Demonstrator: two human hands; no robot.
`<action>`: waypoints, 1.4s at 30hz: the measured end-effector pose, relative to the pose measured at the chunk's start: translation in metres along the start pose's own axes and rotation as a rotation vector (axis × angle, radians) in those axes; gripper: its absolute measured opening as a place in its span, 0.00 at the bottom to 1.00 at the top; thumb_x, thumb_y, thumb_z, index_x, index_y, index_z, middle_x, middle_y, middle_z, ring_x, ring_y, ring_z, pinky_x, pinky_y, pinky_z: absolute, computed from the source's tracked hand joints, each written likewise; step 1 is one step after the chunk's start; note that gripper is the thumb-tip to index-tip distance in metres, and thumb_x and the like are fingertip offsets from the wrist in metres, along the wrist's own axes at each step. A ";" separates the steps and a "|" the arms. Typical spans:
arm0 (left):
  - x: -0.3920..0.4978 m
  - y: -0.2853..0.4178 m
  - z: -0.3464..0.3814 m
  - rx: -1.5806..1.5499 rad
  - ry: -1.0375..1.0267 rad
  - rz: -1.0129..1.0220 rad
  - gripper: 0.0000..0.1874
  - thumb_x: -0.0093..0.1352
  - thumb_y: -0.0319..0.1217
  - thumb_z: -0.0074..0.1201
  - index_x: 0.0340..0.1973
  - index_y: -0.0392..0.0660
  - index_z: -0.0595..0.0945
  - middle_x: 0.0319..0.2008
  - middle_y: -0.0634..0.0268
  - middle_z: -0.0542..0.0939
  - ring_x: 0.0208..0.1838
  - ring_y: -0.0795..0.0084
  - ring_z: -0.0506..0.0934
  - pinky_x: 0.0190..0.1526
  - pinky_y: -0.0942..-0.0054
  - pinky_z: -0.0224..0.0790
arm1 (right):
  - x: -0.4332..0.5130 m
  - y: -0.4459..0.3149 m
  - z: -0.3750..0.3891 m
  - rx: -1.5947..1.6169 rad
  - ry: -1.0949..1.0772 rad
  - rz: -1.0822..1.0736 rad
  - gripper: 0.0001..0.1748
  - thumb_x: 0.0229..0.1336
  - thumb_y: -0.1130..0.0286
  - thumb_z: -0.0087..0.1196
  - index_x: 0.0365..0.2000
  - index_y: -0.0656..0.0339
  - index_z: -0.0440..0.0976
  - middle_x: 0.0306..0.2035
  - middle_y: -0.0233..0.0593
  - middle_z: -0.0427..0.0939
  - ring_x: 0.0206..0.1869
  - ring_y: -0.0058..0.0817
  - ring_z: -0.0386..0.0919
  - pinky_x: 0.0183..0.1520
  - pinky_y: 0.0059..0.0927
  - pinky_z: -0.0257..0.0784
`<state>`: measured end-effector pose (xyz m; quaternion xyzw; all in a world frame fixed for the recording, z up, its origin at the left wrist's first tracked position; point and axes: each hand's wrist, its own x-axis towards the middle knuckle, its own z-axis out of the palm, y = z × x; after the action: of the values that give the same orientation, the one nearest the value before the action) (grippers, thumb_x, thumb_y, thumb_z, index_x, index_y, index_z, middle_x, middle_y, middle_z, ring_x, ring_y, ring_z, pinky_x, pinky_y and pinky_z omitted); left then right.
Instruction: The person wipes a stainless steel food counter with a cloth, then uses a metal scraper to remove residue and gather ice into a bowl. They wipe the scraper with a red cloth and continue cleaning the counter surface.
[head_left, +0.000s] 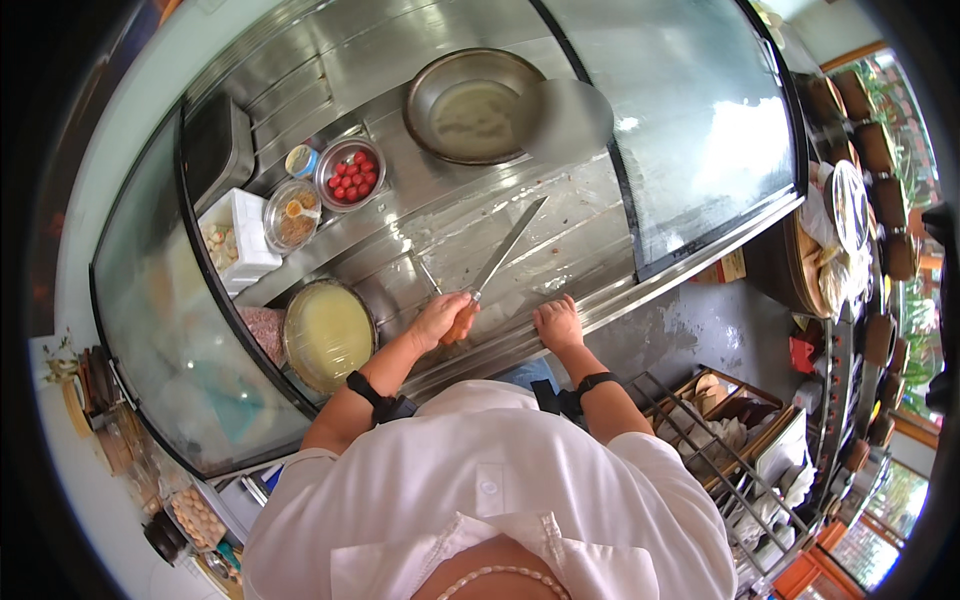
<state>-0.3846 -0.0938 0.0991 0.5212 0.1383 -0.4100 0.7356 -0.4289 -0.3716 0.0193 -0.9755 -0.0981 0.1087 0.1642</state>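
My left hand (444, 318) grips the orange-brown wooden handle of a long-bladed knife (510, 246). The blade points up and to the right over a wet, crumb-strewn metal counter (577, 225). My right hand (559, 322) rests on the counter's front metal edge, with nothing visible in it. Close to the left forearm stands a round container of pale yellow mixture (330, 330) under clear film. Beyond the blade, a wide metal bowl (418, 112) holds cloudy, pale liquid. A thin metal rod (427, 271) lies above my left hand.
Back left are a metal bowl of cherry tomatoes (352, 177), a clear tub of brown shreds (291, 217) with a spoon, and a white foam box (251, 244). Glass panels (697, 112) flank the counter. A metal rack (705, 450) stands right; a tray of eggs (196, 517) sits lower left.
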 end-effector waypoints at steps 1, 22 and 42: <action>0.006 -0.004 0.006 0.011 0.007 0.014 0.16 0.74 0.41 0.47 0.38 0.39 0.77 0.24 0.66 0.76 0.18 0.76 0.73 0.22 0.76 0.69 | -0.001 0.000 -0.001 -0.013 0.014 0.010 0.15 0.61 0.59 0.49 0.28 0.58 0.77 0.32 0.39 0.80 0.46 0.35 0.76 0.68 0.43 0.57; 0.117 0.051 0.018 1.613 0.279 0.745 0.12 0.68 0.31 0.50 0.43 0.38 0.73 0.28 0.48 0.81 0.32 0.46 0.80 0.31 0.53 0.73 | -0.007 -0.002 -0.003 0.072 0.358 0.045 0.12 0.51 0.65 0.54 0.16 0.60 0.73 0.24 0.41 0.78 0.36 0.38 0.77 0.58 0.40 0.67; 0.221 0.018 -0.002 1.615 0.264 0.627 0.11 0.62 0.30 0.51 0.38 0.40 0.71 0.31 0.46 0.82 0.35 0.43 0.80 0.34 0.47 0.72 | -0.005 -0.004 -0.014 0.125 0.347 0.033 0.09 0.48 0.69 0.56 0.17 0.60 0.74 0.24 0.39 0.78 0.35 0.36 0.77 0.57 0.38 0.69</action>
<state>-0.2325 -0.1914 -0.0296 0.9399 -0.2599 -0.0975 0.1987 -0.4309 -0.3727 0.0342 -0.9689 -0.0453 -0.0528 0.2373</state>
